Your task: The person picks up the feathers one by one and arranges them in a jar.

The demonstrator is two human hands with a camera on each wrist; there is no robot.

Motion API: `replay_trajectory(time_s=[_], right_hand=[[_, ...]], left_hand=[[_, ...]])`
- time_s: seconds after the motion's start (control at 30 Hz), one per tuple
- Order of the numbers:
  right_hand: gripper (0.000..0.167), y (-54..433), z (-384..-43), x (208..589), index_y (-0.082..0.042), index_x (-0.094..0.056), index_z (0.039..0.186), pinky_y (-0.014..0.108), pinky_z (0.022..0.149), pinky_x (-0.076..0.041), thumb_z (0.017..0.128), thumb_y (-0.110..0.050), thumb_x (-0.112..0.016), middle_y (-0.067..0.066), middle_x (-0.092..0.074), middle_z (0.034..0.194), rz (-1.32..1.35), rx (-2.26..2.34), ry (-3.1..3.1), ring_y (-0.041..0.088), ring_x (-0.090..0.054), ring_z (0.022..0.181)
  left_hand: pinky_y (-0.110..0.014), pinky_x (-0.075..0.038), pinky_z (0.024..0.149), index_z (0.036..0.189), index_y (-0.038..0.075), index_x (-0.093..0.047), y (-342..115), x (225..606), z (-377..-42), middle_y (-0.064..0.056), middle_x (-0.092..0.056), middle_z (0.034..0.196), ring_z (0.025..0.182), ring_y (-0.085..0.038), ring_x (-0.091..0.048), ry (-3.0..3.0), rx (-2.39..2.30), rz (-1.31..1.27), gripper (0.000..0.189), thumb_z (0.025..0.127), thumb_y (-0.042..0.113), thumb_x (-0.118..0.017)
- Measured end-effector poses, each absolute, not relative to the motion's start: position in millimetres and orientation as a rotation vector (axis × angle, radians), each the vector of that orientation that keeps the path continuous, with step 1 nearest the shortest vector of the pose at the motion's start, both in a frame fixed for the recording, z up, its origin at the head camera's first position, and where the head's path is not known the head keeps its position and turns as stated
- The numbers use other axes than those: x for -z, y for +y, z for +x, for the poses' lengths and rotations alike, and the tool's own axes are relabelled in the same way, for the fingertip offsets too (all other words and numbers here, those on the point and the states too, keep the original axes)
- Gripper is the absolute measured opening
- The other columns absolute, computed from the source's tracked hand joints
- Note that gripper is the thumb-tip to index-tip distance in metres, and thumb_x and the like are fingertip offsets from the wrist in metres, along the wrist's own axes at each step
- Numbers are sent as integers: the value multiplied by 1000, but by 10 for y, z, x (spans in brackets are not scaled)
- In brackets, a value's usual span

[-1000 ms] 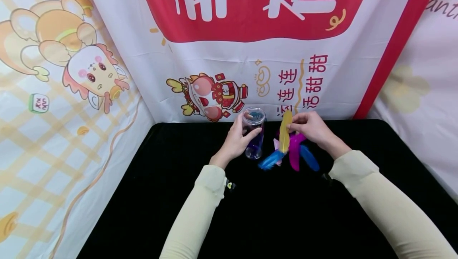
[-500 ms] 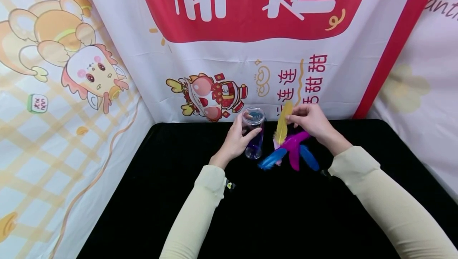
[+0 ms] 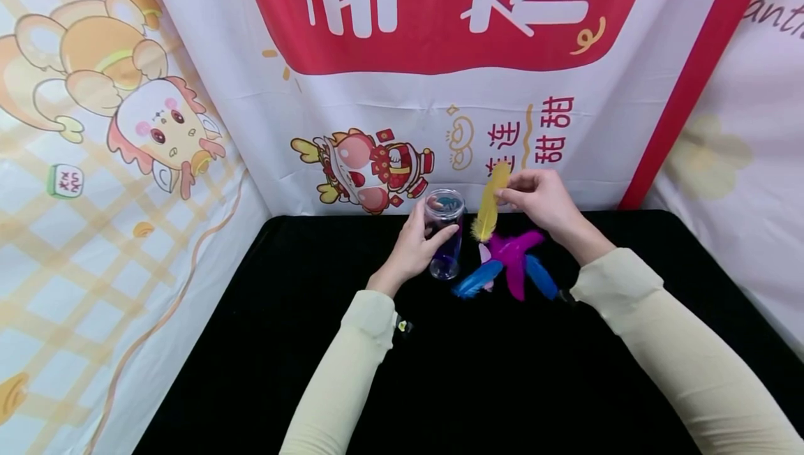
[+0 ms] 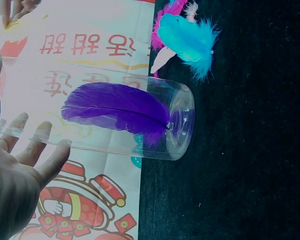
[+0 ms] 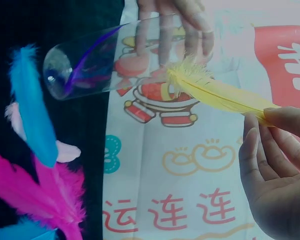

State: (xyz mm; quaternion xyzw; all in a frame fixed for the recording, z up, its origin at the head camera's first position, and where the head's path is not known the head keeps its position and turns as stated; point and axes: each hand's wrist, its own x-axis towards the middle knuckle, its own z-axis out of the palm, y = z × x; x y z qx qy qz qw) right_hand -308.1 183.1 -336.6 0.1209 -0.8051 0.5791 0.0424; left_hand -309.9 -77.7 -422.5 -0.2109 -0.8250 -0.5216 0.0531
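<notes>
My left hand grips a clear, open-topped plastic jar around its upper part, upright at the back of the black table. Inside the jar lies a purple feather. To the right of the jar, my right hand pinches a yellow feather near its upper end between thumb and fingers. The feather's fluffy end points down and left, toward the jar. Below it on the table lie blue feathers, magenta feathers and a pale pink feather, overlapping in a small pile.
The black-covered table reaches back to a white printed cloth with red lettering that hangs behind it. A patterned cloth hangs along the left side, and another pale cloth on the right.
My right hand has lifted the yellow feather up off the pile and carried it leftward toward the jar. The left hand and jar have stayed in place.
</notes>
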Motion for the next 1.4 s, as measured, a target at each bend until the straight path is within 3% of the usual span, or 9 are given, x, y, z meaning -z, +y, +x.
replay_trajectory(time_s=[0.17, 0.27, 0.43, 0.6, 1.2, 1.4], right_hand=[[23, 1759, -3066, 3258, 2, -71, 101, 26, 61, -54, 92, -17, -79, -1, -77, 85, 372, -1757, -2427, 12, -69, 71], [23, 1724, -3049, 3197, 2, -72, 100, 26, 60, -50, 91, -18, -80, -1, -77, 86, 370, -1733, -2415, 14, -70, 76], [24, 1678, -3044, 3117, 3, -73, 102, 24, 71, -52, 91, -17, -79, 1, -78, 91, 358, -1737, -2396, 15, -71, 87], [24, 1644, -3055, 3059, 3, -73, 105, 24, 79, -54, 92, -18, -78, 3, -78, 94, 381, -1758, -2369, 13, -73, 88], [22, 1495, -2999, 2870, 3, -73, 102, 26, 69, -57, 93, -17, -78, 6, -78, 93, 490, -1770, -2183, 20, -68, 75], [20, 1433, -3032, 2885, 3, -73, 104, 26, 71, -59, 93, -13, -77, 9, -77, 96, 543, -1760, -2147, 18, -71, 80]], left_hand=[[-43, -47, 108, 156, 14, -28, -780, 4240, -3109, -9, -43, 149, 139, -22, -47, -2497, 1575, -646, 73, 100, 38, -68], [-43, -48, 107, 156, 14, -28, -781, 4251, -3111, -8, -44, 148, 138, -22, -48, -2492, 1560, -654, 73, 100, 38, -68], [-44, -48, 107, 156, 14, -28, -780, 4255, -3111, -7, -45, 147, 138, -21, -48, -2486, 1556, -661, 72, 100, 37, -68], [-43, -48, 107, 155, 15, -29, -778, 4248, -3107, -6, -45, 146, 137, -20, -49, -2489, 1558, -658, 72, 100, 38, -68], [-44, -48, 107, 156, 16, -28, -785, 4246, -3099, -7, -44, 147, 136, -22, -51, -2497, 1562, -653, 72, 100, 41, -67], [-46, -49, 107, 156, 14, -29, -785, 4247, -3102, -8, -45, 146, 135, -24, -52, -2500, 1563, -652, 73, 100, 43, -66]])
